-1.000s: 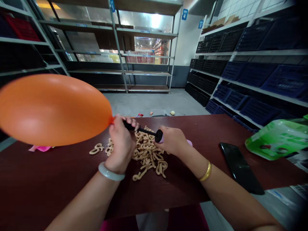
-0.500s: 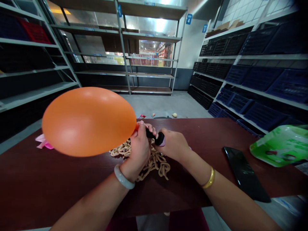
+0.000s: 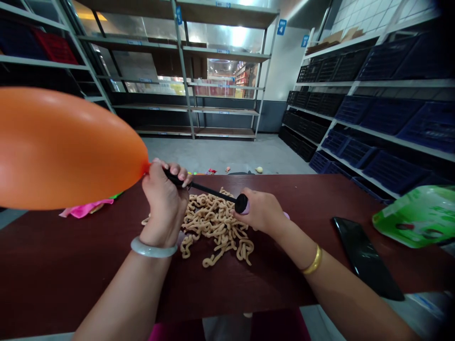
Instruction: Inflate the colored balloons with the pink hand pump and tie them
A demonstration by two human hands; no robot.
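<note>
My left hand (image 3: 165,194) is closed around the black handle end of a balloon pump (image 3: 213,191) and the neck of an inflated orange balloon (image 3: 67,151). The balloon spreads to the left and runs past the picture's edge. Closed on the pump's lilac body is my right hand (image 3: 263,208), which hides most of it. A thin black rod stretches between the two hands. Beneath the rod, a heap of tan, curly, string-like pieces (image 3: 216,225) lies on the table.
The dark red-brown table (image 3: 277,279) bears a black phone (image 3: 366,258) and a green pouch (image 3: 415,215) at right. Pink deflated balloons (image 3: 87,208) lie at left. Beyond stand metal shelves (image 3: 223,112) and racks of dark blue crates (image 3: 384,118). Small coloured bits dot the floor.
My left hand has moved left, away from the right, drawing out the pump's rod. The balloon has swung left and up with it. My right hand has hardly moved.
</note>
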